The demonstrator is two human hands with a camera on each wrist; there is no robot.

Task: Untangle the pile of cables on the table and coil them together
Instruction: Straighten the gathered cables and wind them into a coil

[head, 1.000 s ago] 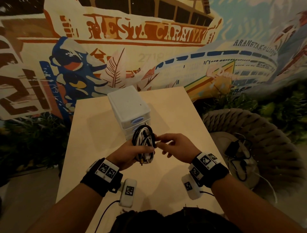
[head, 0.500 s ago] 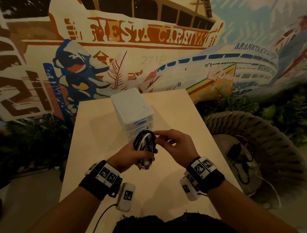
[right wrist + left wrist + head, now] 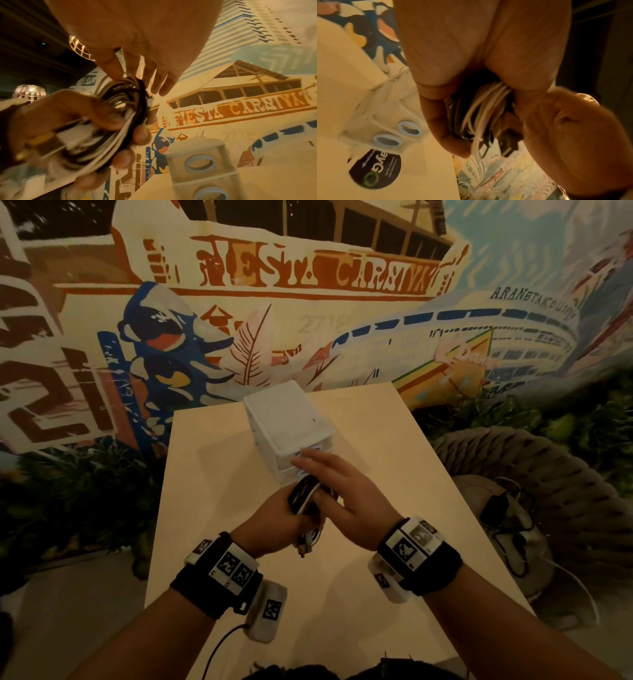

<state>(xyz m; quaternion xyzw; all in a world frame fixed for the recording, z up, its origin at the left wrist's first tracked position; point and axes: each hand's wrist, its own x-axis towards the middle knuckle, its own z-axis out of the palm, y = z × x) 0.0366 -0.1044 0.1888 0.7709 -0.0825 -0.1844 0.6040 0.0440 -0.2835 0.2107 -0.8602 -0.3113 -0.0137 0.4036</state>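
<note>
A bundle of black and white cables (image 3: 306, 498), wound into loops, up off the table (image 3: 212, 474), just in front of the white drawer box (image 3: 287, 419). Plug ends poking out at the bottom of the bundle. Held tight in the left hand (image 3: 274, 522), fingers (image 3: 139, 135) and thumb curled round the loops, so not open at all. Same bundle seen from the left wrist view (image 3: 476, 116), squeezed in the palm, white strands lying over dark ones. Right hand (image 3: 346, 491) laid over the top of the bundle, fingers (image 3: 163, 83) straight and spread, reaching toward the drawer box, just touching the cables from above and not closed round them. A ring (image 3: 79, 47) on one right finger. Two round blue-rimmed pull holes (image 3: 199, 164) on the front of the drawer box. A round black sticker (image 3: 375, 169) on the table near the box. Behind the table, a big painted wall (image 3: 308, 275) with orange letters. To the right, a woven round chair (image 3: 548, 481) with dark cords lying in it.
</note>
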